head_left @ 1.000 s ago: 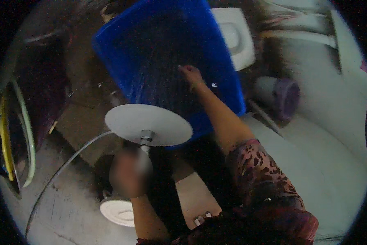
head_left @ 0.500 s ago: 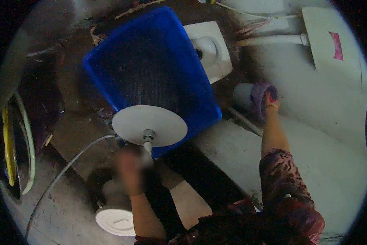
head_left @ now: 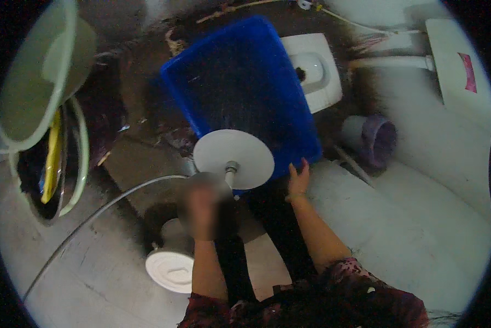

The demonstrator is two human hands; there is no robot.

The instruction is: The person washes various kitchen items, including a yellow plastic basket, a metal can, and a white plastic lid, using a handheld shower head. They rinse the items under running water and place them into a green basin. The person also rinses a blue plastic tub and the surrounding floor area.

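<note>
A wide white round shower head (head_left: 251, 158) hangs over the near end of a large blue tub (head_left: 293, 93). My left hand (head_left: 202, 208), blurred in the picture, is at the short stem behind the shower head and appears to grip it; its separate fingers cannot be made out. A grey hose (head_left: 114, 198) runs from beside this hand to the lower left. My right hand (head_left: 299, 180) is at the tub's near right corner, fingers apart and holding nothing. Whether it touches the rim, I cannot tell.
Beyond the tub's right side lies a white squat toilet (head_left: 330, 74). A grey-and-purple bucket (head_left: 376, 141) lies tipped near the right wall. Green basins (head_left: 70, 60) stand at the left. A white-lidded bin (head_left: 169, 270) is beside my left forearm.
My right hand has left the bucket at the right and come back to the tub's near corner. The view has shifted left. Water streaks under the shower head are no longer distinct.
</note>
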